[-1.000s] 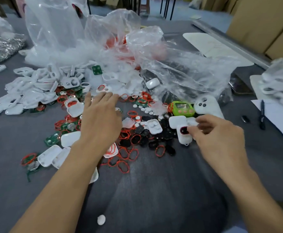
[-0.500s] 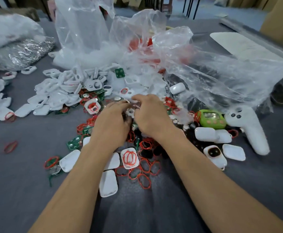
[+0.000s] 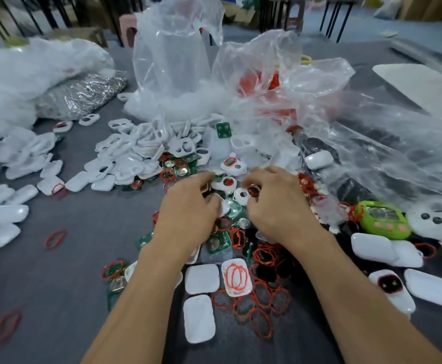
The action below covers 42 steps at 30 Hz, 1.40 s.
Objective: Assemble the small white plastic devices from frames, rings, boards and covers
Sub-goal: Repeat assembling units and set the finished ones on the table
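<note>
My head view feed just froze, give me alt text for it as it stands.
The left hand and right hand reach together into a heap of white covers, red rings and green boards on a grey table; what they grip is unclear. Clear plastic bags lie behind, a green device to the right.

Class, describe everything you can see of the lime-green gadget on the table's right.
The lime-green gadget is a rounded, glossy plastic shell with a small screen window and three pink buttons below it. It lies face up, unheld, on the grey table, with red rings against its left edge.
</note>
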Tool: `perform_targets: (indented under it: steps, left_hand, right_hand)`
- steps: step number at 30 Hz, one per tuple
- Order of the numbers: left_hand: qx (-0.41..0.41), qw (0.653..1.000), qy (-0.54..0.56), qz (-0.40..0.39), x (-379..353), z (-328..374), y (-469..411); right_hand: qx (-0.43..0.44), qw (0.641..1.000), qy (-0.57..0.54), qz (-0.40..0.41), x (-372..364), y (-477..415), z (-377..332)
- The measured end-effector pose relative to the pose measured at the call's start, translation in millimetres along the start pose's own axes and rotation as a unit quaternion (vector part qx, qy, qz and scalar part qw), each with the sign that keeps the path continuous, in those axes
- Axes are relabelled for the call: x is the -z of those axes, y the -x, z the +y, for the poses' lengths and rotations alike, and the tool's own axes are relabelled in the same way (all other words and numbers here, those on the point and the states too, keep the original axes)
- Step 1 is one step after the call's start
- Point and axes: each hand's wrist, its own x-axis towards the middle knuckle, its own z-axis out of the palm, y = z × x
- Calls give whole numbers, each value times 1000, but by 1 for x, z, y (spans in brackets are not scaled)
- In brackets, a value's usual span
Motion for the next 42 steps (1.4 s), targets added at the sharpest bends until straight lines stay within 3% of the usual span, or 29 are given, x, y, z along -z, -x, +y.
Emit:
perform_targets:
  steps: [2,6,8,14,17,20,22,24,27,30,34,39,42]
  left_hand:
    - [8,998,65,17,0,2,-2]
    - [60,983,162,58,3,-2,-6]
    - [53,979,183,71,4,0,-5]
    - [30,997,53,55,-2,-3,-4]
    - [42,992,93,71,-3,-2,-6]
    - [39,987,92,126,-1,0,-7]
    - [7,988,87,127,1,5,-6]
    - [-43,991,90,85,-1,12,-1]
    - [-92,992,45,70,-10,20,4]
    - [-97,993,-33,54,-17,19,1]
    - [-118,990,-75,20,-21,16,-3]
    - [-102,993,-28,42,-16,19,0]
    - [-109,991,44,66,-9,25,5]
  right_hand:
    - [2,999,-18,31,1,-1,-1]
    - [-20,999,43,-16,0,-2,-8]
    - [-30,998,52,-1,-1,1,-10]
    - [-54,987,152,-21,7,3,6]
    - [-33,998,56,24,14,4,9]
    - [-85,992,-89,29,19,5,10]
    - [-120,963,-234,52,21,4,9]
    - [-151,911,-378,66,25,1,9]
    - [-190,826,-531,0,27,-2,8]
    - [-198,823,-531,-25,24,-3,13]
    - [-187,862,-472,19,21,-5,20]
    - [-198,760,-609,-106,20,-6,18]
    - [-222,711,-663,-83,21,-7,16]
